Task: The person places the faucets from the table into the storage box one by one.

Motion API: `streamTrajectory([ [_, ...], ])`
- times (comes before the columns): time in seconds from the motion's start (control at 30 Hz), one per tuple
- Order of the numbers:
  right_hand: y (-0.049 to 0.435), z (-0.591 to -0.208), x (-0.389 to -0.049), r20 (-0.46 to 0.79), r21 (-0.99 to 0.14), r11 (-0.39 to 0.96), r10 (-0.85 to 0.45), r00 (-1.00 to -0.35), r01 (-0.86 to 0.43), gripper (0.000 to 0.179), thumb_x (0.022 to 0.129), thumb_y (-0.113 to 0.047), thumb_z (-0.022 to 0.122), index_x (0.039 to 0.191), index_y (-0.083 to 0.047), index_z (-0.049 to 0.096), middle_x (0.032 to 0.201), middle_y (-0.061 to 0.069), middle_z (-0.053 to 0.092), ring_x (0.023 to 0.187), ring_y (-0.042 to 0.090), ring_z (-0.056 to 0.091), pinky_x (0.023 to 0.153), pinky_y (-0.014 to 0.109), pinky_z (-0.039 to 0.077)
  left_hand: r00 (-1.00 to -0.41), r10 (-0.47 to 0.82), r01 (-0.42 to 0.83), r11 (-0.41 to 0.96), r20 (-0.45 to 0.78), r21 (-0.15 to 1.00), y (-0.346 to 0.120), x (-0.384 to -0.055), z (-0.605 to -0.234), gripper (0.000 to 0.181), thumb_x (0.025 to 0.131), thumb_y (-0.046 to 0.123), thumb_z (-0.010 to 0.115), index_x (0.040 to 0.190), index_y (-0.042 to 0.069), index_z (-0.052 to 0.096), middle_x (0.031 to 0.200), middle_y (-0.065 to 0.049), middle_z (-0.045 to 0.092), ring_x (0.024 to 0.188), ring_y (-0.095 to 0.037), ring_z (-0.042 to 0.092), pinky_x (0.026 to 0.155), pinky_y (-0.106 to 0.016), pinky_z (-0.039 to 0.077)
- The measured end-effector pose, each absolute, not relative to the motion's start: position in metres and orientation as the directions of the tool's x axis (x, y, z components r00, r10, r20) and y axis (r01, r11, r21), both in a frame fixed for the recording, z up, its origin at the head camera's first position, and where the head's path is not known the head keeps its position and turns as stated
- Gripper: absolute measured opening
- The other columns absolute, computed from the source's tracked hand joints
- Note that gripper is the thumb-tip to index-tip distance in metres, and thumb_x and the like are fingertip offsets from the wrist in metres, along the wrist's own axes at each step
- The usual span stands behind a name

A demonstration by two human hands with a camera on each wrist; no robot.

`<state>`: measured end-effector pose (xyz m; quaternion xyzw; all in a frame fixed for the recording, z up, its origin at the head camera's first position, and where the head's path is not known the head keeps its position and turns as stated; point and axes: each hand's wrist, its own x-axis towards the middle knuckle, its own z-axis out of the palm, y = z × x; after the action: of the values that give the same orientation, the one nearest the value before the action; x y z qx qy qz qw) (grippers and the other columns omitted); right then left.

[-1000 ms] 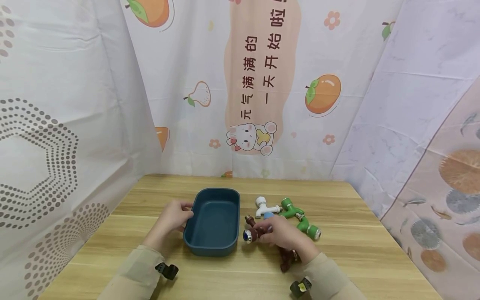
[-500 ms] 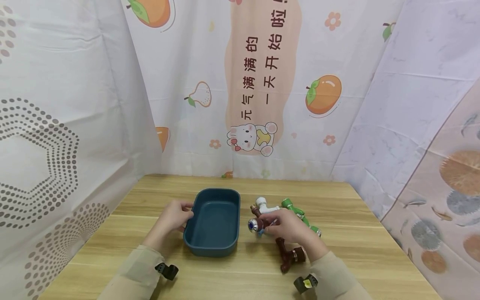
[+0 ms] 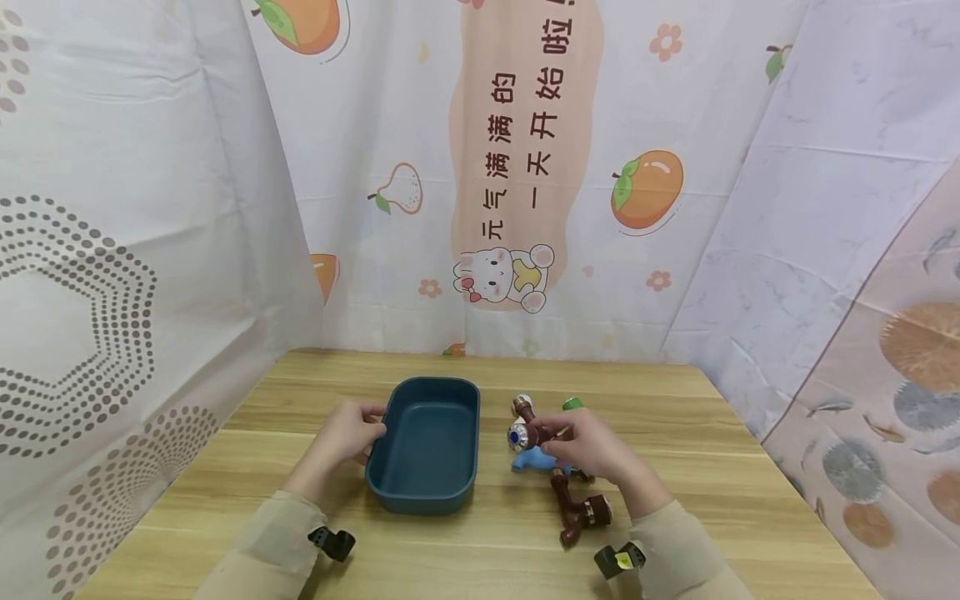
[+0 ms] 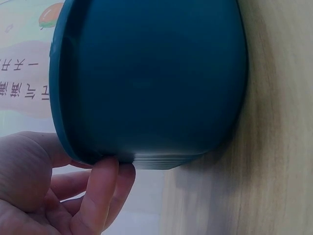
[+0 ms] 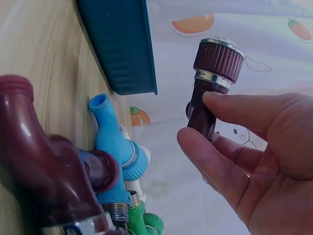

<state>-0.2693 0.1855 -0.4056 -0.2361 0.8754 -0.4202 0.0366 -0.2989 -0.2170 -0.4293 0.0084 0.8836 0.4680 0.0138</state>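
Note:
My right hand (image 3: 592,446) pinches a dark brown tap (image 5: 210,85) between thumb and fingers. The tap has a ribbed knob, a silver collar and a blue-centred cap, and hangs over the other taps. My left hand (image 3: 348,432) holds the left rim of a teal plastic bin (image 4: 156,83), its fingertips against the wall. The bin stands upright with a bare floor. Below the held tap lie a blue tap (image 5: 111,147) and a second brown tap (image 3: 577,510), the latter nearer me. A white tap (image 3: 522,402) is mostly hidden behind the held one.
A green tap (image 5: 139,220) lies behind the right hand, mostly hidden in the head view. Wood-patterned table (image 3: 450,554) spreads all round. Printed curtains (image 3: 420,275) hang behind it and at both sides. Each wrist wears a small black camera (image 3: 332,543).
My right hand has raised the brown tap from beside the bin and carried it away from me and slightly right, uncovering the blue tap. The left hand and bin stay put.

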Motion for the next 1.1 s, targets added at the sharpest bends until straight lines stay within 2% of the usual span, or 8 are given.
streamTrajectory([
  [0.47, 0.185, -0.406, -0.271, 0.138, -0.745, 0.546, -0.437, -0.889, -0.384, 0.038, 0.093, -0.007, 0.070, 0.130, -0.012, 0.070, 0.113, 0.012, 0.070, 0.083, 0.027, 0.070, 0.065, 0.040, 0.062, -0.999, 0.028, -0.005, 0.563, -0.024, 0.827, -0.215, -0.299, -0.428, 0.043, 0.089, 0.002, 0.063, 0.131, -0.007, 0.064, 0.103, -0.017, 0.071, 0.075, -0.025, 0.071, 0.052, -0.039, 0.061],
  [0.7, 0.182, -0.404, -0.272, 0.126, -0.733, 0.560, -0.446, -0.886, -0.386, 0.039, 0.094, -0.008, 0.070, 0.133, -0.012, 0.069, 0.111, 0.009, 0.070, 0.082, 0.026, 0.070, 0.064, 0.034, 0.061, -0.999, 0.024, -0.012, 0.555, -0.030, 0.832, -0.216, -0.299, -0.428, 0.043, 0.090, 0.003, 0.062, 0.132, -0.006, 0.063, 0.104, -0.016, 0.071, 0.075, -0.025, 0.071, 0.053, -0.039, 0.061],
  [0.83, 0.179, -0.402, -0.274, 0.109, -0.731, 0.570, -0.445, -0.889, -0.375, 0.039, 0.094, -0.006, 0.070, 0.133, -0.012, 0.069, 0.108, 0.008, 0.070, 0.080, 0.028, 0.071, 0.064, 0.035, 0.061, -0.999, 0.028, -0.008, 0.556, -0.029, 0.831, -0.216, -0.298, -0.428, 0.043, 0.090, 0.002, 0.062, 0.132, -0.007, 0.063, 0.102, -0.016, 0.071, 0.076, -0.025, 0.071, 0.053, -0.039, 0.061],
  [0.97, 0.177, -0.399, -0.277, 0.108, -0.717, 0.583, -0.449, -0.887, -0.383, 0.040, 0.094, -0.005, 0.070, 0.133, -0.013, 0.069, 0.101, 0.005, 0.070, 0.075, 0.028, 0.071, 0.060, 0.035, 0.060, -0.999, 0.031, -0.006, 0.557, -0.028, 0.830, -0.216, -0.298, -0.428, 0.043, 0.090, 0.002, 0.063, 0.132, -0.008, 0.063, 0.101, -0.016, 0.070, 0.075, -0.024, 0.071, 0.053, -0.039, 0.061],
  [1.1, 0.174, -0.398, -0.279, 0.106, -0.705, 0.590, -0.460, -0.882, -0.393, 0.039, 0.094, -0.004, 0.069, 0.132, -0.012, 0.069, 0.101, 0.005, 0.070, 0.076, 0.027, 0.071, 0.058, 0.032, 0.057, -0.999, 0.031, -0.007, 0.553, -0.030, 0.833, -0.216, -0.298, -0.428, 0.042, 0.090, 0.002, 0.062, 0.131, -0.007, 0.063, 0.101, -0.016, 0.070, 0.074, -0.024, 0.071, 0.053, -0.040, 0.061],
])
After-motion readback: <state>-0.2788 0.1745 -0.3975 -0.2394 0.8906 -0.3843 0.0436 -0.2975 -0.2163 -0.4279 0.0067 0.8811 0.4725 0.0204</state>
